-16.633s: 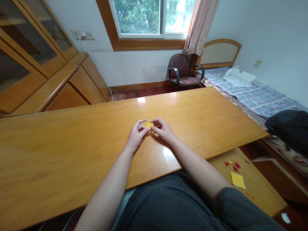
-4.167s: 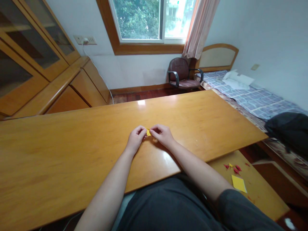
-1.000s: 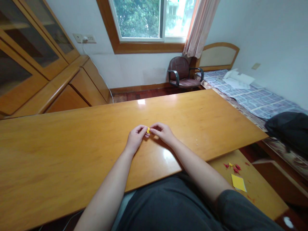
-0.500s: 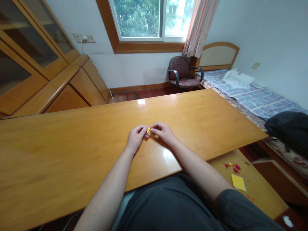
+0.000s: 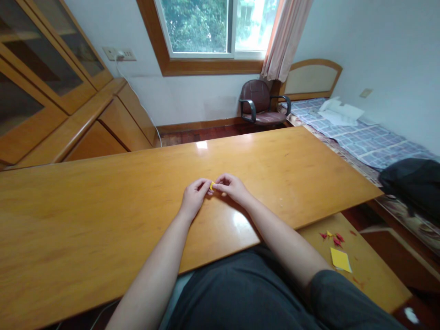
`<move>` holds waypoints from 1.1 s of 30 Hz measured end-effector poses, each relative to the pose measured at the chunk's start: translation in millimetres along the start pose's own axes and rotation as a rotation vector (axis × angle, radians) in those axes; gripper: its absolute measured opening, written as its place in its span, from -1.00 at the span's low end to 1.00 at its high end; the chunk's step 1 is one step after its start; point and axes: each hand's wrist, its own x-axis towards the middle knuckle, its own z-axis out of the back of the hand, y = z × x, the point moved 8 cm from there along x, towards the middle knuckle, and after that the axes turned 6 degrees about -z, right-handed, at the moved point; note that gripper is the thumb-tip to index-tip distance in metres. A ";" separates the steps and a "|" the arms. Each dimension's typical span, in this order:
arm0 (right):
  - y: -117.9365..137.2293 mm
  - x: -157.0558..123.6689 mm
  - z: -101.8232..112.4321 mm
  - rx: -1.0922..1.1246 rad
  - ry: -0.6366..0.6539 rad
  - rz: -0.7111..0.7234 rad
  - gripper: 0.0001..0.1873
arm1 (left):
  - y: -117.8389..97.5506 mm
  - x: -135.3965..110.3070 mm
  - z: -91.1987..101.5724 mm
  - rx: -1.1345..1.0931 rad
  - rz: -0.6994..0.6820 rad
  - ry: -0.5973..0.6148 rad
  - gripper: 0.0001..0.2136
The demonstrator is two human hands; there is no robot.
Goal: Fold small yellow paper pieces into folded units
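Note:
Between my two hands, just above the wooden table, is a small folded piece of yellow paper. My left hand pinches its left side between thumb and fingers. From the other side my right hand grips it, thumb and forefinger closed at its right edge. Fingers cover much of the paper, so its exact folded shape cannot be made out.
On a lower wooden surface at right lie a stack of square yellow paper and several small red folded pieces with a yellow one. Beyond stand a chair, a bed with a black bag, and a cabinet.
Less of the yellow paper shows between my fingers now. Both hands have stayed in nearly the same place.

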 end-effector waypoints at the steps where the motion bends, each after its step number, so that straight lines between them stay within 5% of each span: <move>1: -0.9 0.2 -0.3 -0.010 0.005 -0.019 -0.61 | 0.0 0.2 0.2 0.006 -0.009 0.000 -0.73; 13: 2.2 -1.3 -2.1 -0.074 0.019 -0.059 -0.62 | -14.3 0.8 1.3 0.056 -0.077 -0.003 -0.72; 33: 3.0 -6.3 -6.8 -0.170 0.074 -0.074 -0.64 | 3.8 0.0 6.0 -0.047 0.042 -0.044 -0.78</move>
